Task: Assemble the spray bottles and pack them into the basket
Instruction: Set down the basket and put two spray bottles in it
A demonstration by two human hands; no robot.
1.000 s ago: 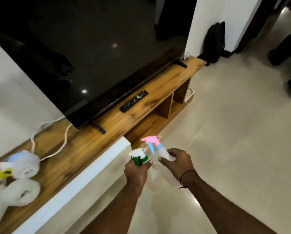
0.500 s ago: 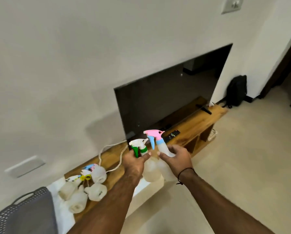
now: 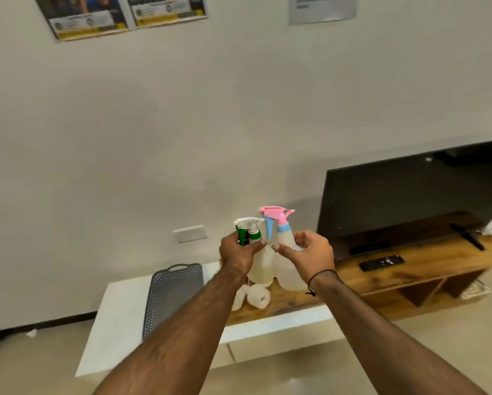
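My left hand (image 3: 237,253) grips the neck of a clear spray bottle with a white and green trigger head (image 3: 249,230). My right hand (image 3: 310,256) holds a second clear spray bottle with a pink and blue trigger head (image 3: 279,220). Both bottles are upright, side by side, held in the air in front of me. A grey perforated basket (image 3: 173,292) sits on the white surface (image 3: 119,317) below and to the left of my hands. More white bottles (image 3: 257,296) lie on the wooden bench behind my left forearm, partly hidden.
A long wooden TV bench (image 3: 427,269) runs to the right, carrying a black TV (image 3: 404,195) and a remote (image 3: 381,262). Open shelves lie under the bench. A white wall with posters is ahead, and a tiled floor is below.
The view has swung left and up. The basket and white surface have come further into sight. Both hands still hold the two bottles together at the centre.
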